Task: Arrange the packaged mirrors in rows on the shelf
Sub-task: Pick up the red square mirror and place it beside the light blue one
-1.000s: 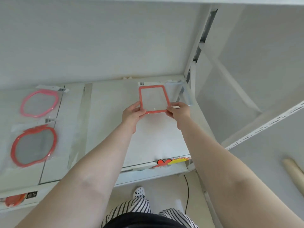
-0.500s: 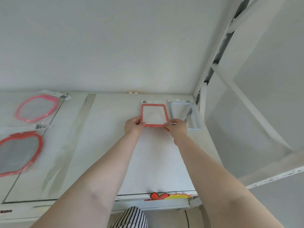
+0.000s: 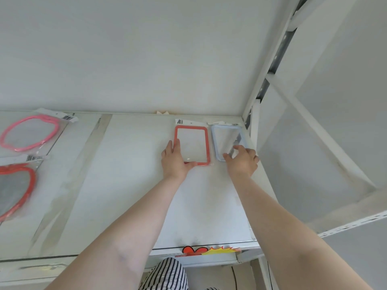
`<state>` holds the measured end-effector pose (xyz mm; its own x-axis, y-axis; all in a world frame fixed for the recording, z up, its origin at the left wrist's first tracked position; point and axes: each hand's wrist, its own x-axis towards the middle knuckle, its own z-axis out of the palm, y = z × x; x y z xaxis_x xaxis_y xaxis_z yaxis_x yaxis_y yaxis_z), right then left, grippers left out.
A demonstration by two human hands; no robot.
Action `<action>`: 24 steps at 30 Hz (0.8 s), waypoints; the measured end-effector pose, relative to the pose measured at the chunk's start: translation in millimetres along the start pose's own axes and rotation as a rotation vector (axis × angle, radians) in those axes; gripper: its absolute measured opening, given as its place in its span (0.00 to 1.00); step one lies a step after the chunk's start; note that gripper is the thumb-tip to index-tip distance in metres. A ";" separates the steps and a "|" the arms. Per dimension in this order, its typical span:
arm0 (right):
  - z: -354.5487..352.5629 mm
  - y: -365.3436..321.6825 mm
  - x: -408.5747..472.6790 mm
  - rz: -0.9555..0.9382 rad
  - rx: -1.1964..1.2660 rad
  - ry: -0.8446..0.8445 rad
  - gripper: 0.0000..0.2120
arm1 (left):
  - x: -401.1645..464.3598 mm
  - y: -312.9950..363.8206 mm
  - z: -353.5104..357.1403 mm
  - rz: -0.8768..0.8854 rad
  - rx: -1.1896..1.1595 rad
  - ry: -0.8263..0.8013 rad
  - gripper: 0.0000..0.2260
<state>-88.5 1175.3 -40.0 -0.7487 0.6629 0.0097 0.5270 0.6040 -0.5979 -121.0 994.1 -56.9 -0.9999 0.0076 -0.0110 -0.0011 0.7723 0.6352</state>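
An orange-framed rectangular mirror [image 3: 193,141] in clear packaging lies flat at the back right of the white shelf [image 3: 129,181]. My left hand [image 3: 174,162] rests flat on its lower left corner, fingers along the left edge and thumb along the bottom edge. Just to its right lies a pale blue-framed rectangular mirror [image 3: 225,136], close to the shelf's right end. My right hand [image 3: 243,162] covers its near end, thumb at the lower left corner and fingers over the right side.
At the far left of the shelf lie a pink round-framed mirror [image 3: 29,132] and, nearer me, a red one [image 3: 15,189]. A white upright [image 3: 254,124] closes the right end. A red and yellow label [image 3: 209,250] marks the front edge.
The orange mirror went from held up in both hands to lying flat on the shelf beside the blue one. My right hand left it and moved right onto the blue mirror.
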 end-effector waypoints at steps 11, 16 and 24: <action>15.4 12.1 6.6 -0.072 -0.075 -0.067 0.14 | 11.1 9.1 12.0 0.008 0.001 0.012 0.47; 13.6 11.2 5.7 -0.073 -0.078 -0.070 0.14 | 12.4 11.2 12.3 0.004 0.012 0.005 0.46; -5.1 -2.4 -2.6 -0.118 0.006 -0.090 0.23 | 5.5 15.1 0.9 0.026 0.042 -0.074 0.45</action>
<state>-85.7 1174.4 -34.5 -0.8387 0.5446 0.0082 0.4309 0.6726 -0.6016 -126.5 1006.4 -48.1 -0.9959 0.0739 -0.0526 0.0272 0.7971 0.6032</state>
